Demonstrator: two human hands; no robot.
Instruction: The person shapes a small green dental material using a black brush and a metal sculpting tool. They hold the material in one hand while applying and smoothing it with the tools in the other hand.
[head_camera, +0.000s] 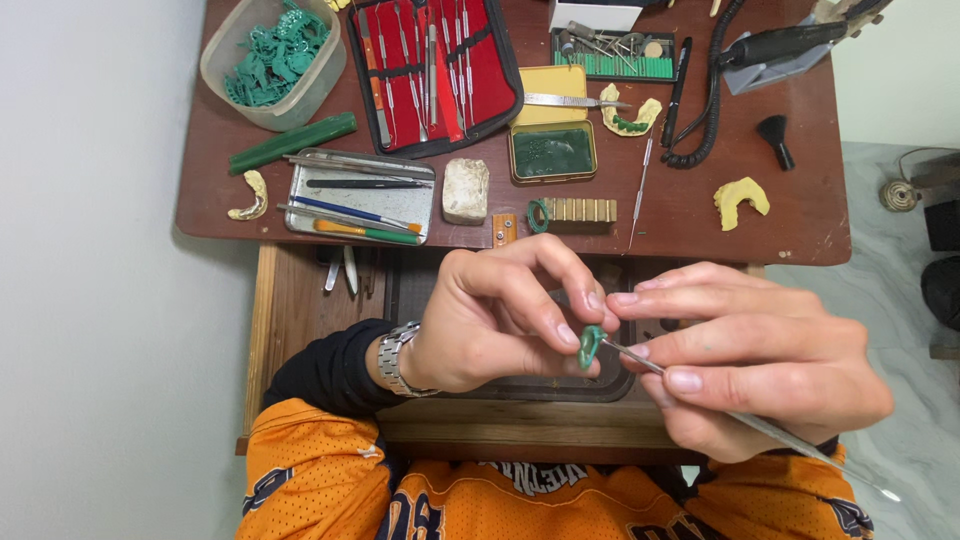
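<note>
- The left hand (480, 320) wears a silver metal link watch (395, 358) at the wrist.
- A black sleeve (325, 368) covers the left forearm.
- An orange mesh jersey (320, 475) with dark blue and white lettering lies over it.
- The right hand (745, 355) is bare, with short, trimmed nails on its fingers (685, 380).

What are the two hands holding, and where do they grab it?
The left hand pinches a small green wax piece by its edge. The right hand holds a thin metal tool along its shaft, like a pencil.
</note>
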